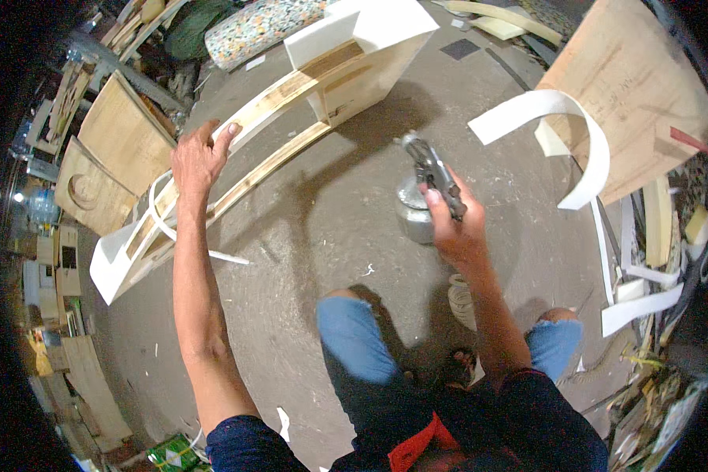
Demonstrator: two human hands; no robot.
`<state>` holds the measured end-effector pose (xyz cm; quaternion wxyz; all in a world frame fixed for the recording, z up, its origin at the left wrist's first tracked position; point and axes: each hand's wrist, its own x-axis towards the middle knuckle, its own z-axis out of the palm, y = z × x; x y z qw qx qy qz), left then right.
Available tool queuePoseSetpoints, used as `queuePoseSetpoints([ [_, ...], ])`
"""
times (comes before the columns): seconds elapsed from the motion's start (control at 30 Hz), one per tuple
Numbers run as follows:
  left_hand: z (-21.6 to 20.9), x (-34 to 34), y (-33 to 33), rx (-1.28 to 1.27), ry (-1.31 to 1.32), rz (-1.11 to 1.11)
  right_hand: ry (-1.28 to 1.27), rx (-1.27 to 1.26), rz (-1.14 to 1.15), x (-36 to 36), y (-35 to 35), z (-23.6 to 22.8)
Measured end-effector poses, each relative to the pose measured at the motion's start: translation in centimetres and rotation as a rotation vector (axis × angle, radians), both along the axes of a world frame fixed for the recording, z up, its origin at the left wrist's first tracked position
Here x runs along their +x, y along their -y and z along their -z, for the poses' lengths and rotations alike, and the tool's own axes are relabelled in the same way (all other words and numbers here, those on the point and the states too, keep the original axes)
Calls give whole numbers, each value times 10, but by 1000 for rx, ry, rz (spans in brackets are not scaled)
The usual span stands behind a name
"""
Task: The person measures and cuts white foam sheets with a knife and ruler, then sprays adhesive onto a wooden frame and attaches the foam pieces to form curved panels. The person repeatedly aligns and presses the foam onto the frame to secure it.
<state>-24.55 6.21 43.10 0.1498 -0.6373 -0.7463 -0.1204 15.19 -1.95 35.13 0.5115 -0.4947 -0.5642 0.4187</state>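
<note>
A long, curved wooden frame (295, 90) with white foam on its ends stands tilted on the floor at the upper left. My left hand (200, 160) grips its upper rail, thumb along the top and fingers over the edge. Beside that wrist, a thin white strip (158, 211) loops off the frame. In my right hand (458, 224) is a spray gun (431, 167) with a dark body and a silver cup (414, 208) hanging below. The gun is held apart from the frame, its slightly blurred nozzle end pointing away from me. My right fingers are partly hidden behind its handle.
A curled white foam strip (590, 149) lies by a large wooden panel (629, 94) at the right. Foam offcuts (645, 307) are heaped along the right side. Wooden panels (122, 134) lean at the left. A speckled foam roll (263, 31) lies at the back.
</note>
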Motion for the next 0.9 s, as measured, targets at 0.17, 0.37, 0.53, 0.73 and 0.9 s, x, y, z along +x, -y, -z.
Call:
queuePoseSetpoints([
  [0.17,-1,-3,-4,-34,141,20,-46,57,-77,-41,-28,-10],
  [0.37,-4,-7,-7,-59,120,0,-159,138,-179,-76,-47,-19],
  [0.53,0,-9,-7,-45,141,-12,-193,63,-127,-83,-50,-25],
  [0.73,0,-14,-9,8,138,32,-104,59,-21,-82,-47,-37],
  [0.9,0,-17,-13,4,116,13,-44,52,-58,-84,-49,-48],
])
